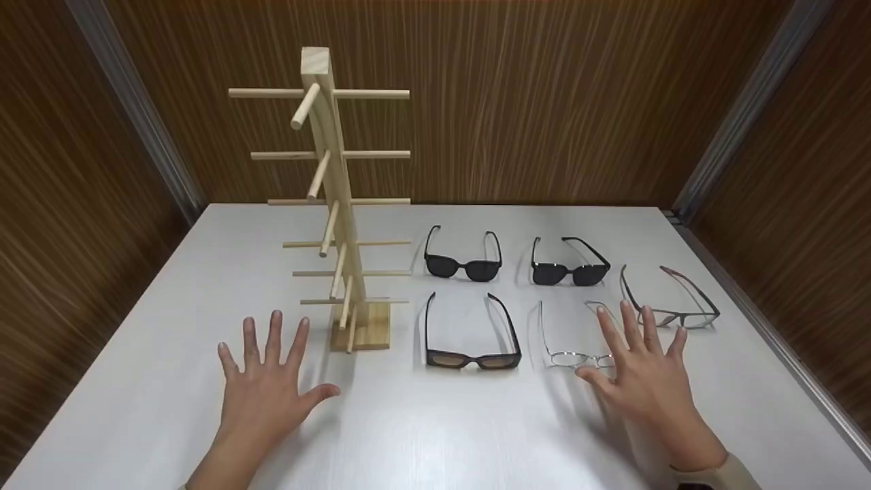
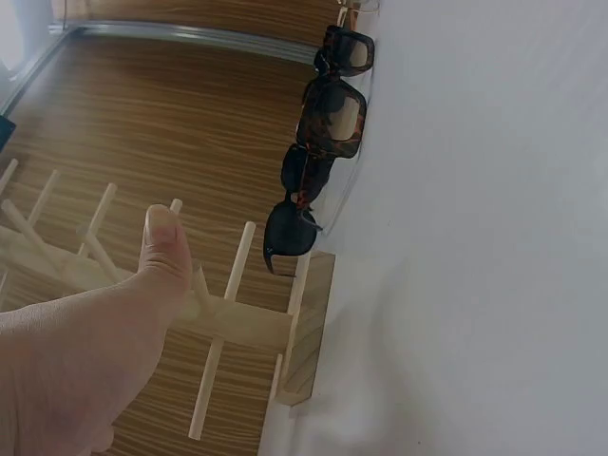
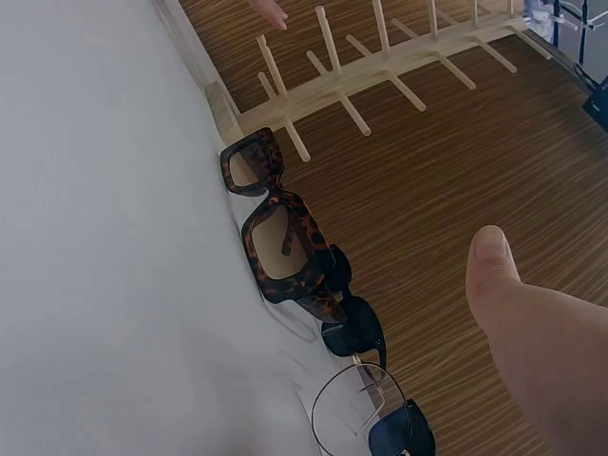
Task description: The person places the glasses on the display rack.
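My left hand (image 1: pixel 262 395), fingers spread and palm down, hovers over the table's left side, holding nothing. Just beyond it stands a wooden eyeglass rack (image 1: pixel 343 197), a post with several dowel pegs that carry nothing. My right hand (image 1: pixel 646 384) is likewise spread over the right side and overlaps the thin-rimmed clear glasses (image 1: pixel 570 358), hiding part of them. Between the hands lie tortoiseshell sunglasses (image 3: pixel 285 249) with brownish lenses. Farther back are two pairs of dark sunglasses, one nearer the rack (image 1: pixel 463 267) and one to its right (image 1: pixel 570 273). Dark-framed clear glasses (image 1: pixel 680 318) lie past my right fingertips.
All the eyewear rests on a white table (image 1: pixel 422 435) with temples unfolded toward the back. Wood-grain panels (image 1: pixel 503 102) close in the back and both sides. The rack's square base (image 1: pixel 374 333) stands on the table, and its pegs stick out on several sides.
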A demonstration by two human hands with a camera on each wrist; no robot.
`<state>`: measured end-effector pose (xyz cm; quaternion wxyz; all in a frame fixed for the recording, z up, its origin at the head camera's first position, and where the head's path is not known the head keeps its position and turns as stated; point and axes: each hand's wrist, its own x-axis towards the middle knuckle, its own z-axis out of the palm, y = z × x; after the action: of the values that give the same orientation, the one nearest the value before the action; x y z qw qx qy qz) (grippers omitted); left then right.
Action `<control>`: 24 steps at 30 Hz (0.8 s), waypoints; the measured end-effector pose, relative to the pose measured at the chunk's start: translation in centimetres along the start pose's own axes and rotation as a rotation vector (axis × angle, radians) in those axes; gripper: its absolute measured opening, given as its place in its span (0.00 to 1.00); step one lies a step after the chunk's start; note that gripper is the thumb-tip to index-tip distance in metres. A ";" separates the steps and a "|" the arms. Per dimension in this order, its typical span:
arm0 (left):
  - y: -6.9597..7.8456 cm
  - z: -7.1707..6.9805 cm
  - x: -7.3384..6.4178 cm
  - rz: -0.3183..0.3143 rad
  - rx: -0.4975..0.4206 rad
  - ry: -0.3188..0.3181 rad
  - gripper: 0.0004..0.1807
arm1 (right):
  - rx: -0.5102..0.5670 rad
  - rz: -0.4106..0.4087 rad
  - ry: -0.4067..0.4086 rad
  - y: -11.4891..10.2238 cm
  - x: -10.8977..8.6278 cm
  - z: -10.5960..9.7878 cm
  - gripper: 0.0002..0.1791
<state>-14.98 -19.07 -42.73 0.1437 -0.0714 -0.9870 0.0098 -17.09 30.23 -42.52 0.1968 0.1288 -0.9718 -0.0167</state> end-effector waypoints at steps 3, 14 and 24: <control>0.2 0.0 0.0 0.004 0.010 0.001 0.55 | -0.008 -0.009 0.002 -0.3 0.2 -0.1 0.48; 1.8 0.2 0.0 -0.016 -0.160 0.029 0.57 | 0.103 -0.047 0.102 -2.0 0.6 -0.2 0.47; 3.8 -1.2 -1.9 -0.119 -0.683 0.372 0.42 | 0.480 -0.123 0.317 -4.9 1.2 -0.8 0.38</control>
<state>-12.28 -15.61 -42.32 0.2885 -0.0582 -0.8929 -0.3406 -16.66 25.20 -41.74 0.3088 0.2311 -0.8955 0.2221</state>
